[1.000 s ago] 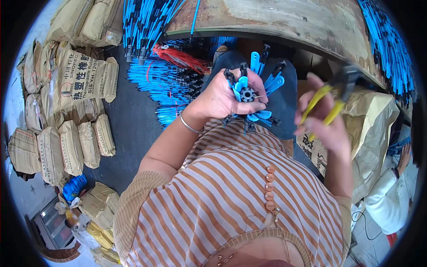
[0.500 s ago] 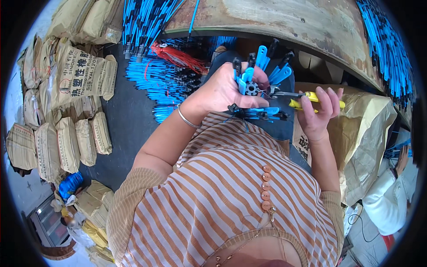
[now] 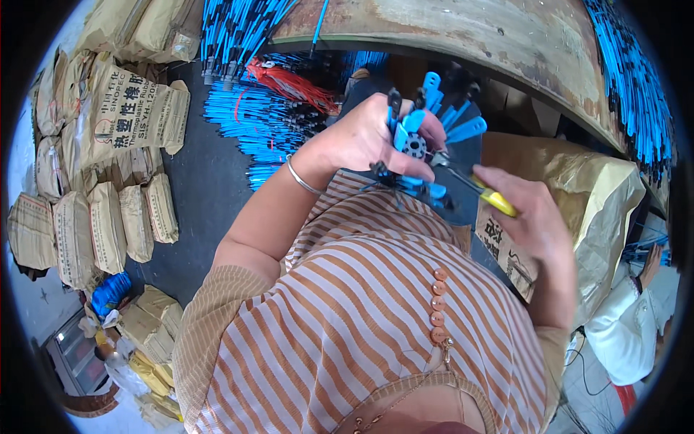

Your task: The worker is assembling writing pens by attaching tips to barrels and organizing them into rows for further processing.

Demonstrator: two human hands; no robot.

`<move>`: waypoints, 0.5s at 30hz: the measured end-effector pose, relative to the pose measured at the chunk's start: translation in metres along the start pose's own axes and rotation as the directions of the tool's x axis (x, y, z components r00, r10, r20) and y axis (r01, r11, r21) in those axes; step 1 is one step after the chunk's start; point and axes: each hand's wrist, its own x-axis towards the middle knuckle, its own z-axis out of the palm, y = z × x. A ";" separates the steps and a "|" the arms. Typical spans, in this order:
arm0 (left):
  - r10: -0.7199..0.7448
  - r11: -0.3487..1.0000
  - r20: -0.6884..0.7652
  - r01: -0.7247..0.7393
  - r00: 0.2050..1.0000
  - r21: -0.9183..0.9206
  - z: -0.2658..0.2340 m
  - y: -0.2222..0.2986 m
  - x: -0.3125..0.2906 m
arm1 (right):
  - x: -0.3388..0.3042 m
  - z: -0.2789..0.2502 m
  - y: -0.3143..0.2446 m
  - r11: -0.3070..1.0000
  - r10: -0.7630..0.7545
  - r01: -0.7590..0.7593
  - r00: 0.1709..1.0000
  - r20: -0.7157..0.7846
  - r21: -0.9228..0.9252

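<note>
My left hand (image 3: 365, 137) is closed round a round black hub (image 3: 415, 146) with several blue plastic arms (image 3: 466, 130) with black ends fanning out from it. My right hand (image 3: 531, 210), smeared by motion, grips yellow-handled pliers (image 3: 497, 202). Their metal jaws reach to the hub's right side, close to my left thumb. A thin wire seems to be at the jaws, too small to make out. The assembly is held above my lap, in front of my striped top.
Bundles of blue rods (image 3: 260, 116) with black ends lie at the left, a red string bunch (image 3: 289, 83) on them. A worn wooden board (image 3: 448, 29) spans the far side. Brown paper sacks (image 3: 108, 123) stack at the left. A golden sack (image 3: 571, 173) stands right, near another person's white sleeve (image 3: 622, 336).
My right hand has swung down and toward me, tilting the pliers' handles downward while the jaws stay by the hub. My left hand and the assembly have shifted slightly right.
</note>
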 end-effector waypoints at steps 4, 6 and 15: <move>-0.005 0.998 0.190 0.018 0.982 -0.067 -0.002 0.004 0.004 | 0.006 0.027 0.038 0.609 -0.006 -0.542 0.727 0.687 0.579; -0.003 0.995 0.295 0.031 0.955 -0.090 -0.004 0.006 0.008 | 0.001 0.061 0.068 0.378 -0.353 -0.585 0.626 0.696 0.718; 0.010 0.999 0.062 -0.013 0.998 0.049 -0.013 0.000 -0.002 | 0.008 0.010 0.010 0.962 0.018 -0.071 0.980 0.198 0.263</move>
